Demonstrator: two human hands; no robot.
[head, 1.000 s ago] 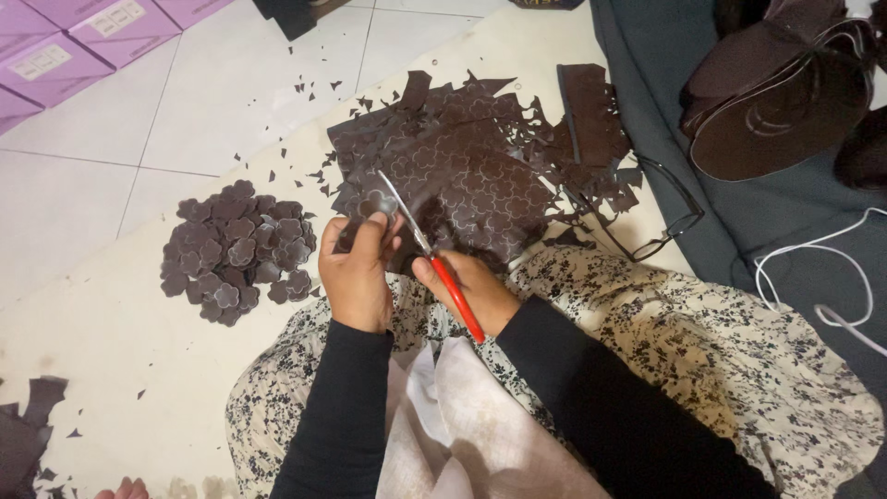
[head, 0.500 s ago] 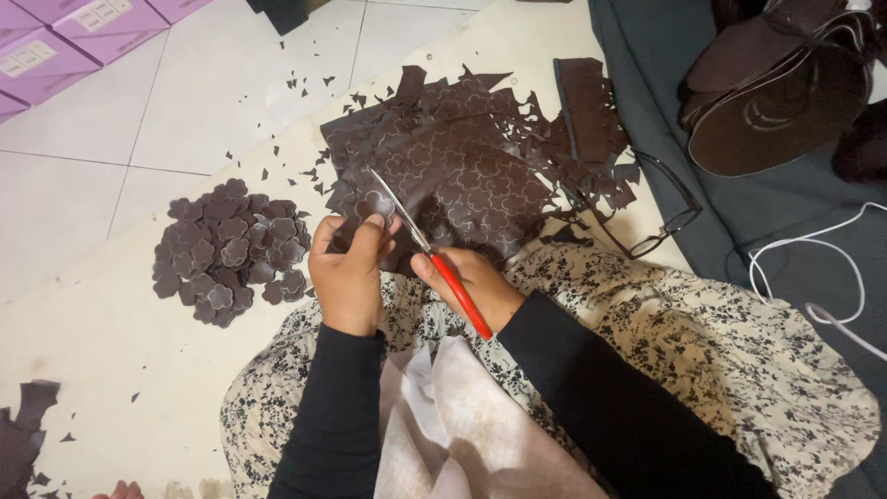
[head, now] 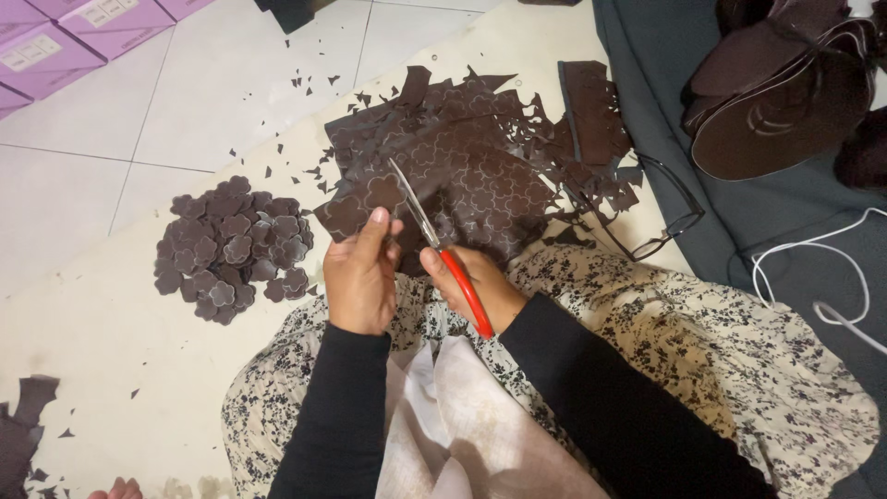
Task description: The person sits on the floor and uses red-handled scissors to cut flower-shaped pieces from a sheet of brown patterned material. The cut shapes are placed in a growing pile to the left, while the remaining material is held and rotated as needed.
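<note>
The left hand (head: 360, 277) pinches the near edge of a dark brown sheet (head: 462, 180) stamped with flower outlines, its thumb on top. The right hand (head: 480, 286) closes around red-handled scissors (head: 442, 249); the fingers hide the handle loops, and the blades lie over the sheet. A pile of cut flowers (head: 231, 248) lies well left. Glasses (head: 665, 217) lie half under scraps.

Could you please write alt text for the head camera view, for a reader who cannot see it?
A seated person cuts flower shapes from a dark brown sheet, the right hand working red-handled scissors while the left hand holds the sheet. A pile of cut flower pieces lies on the floor.
</note>
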